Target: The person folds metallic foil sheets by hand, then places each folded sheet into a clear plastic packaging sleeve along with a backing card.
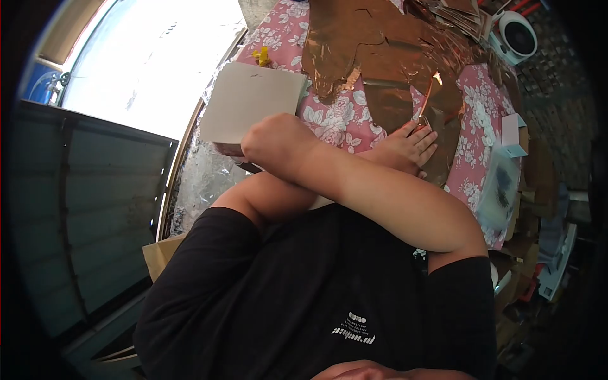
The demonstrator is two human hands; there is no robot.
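Observation:
My forearms cross in front of my chest, the right one on top. My left hand lies palm down with its fingers stretched out, on a shiny copper-brown sheet with an irregular outline, like a hide. Just beyond its fingers is a slender object with a bright tip, pointing away from me. My right hand is curled into a fist at the near corner of a stack of pale grey-beige board. Its fingertips are tucked out of sight, and I cannot tell what they hold.
A pink flowered cloth covers the table. A small yellow item lies behind the board stack. At the back right stands a white round-fronted device; a small white box and a clear plastic packet lie along the right edge.

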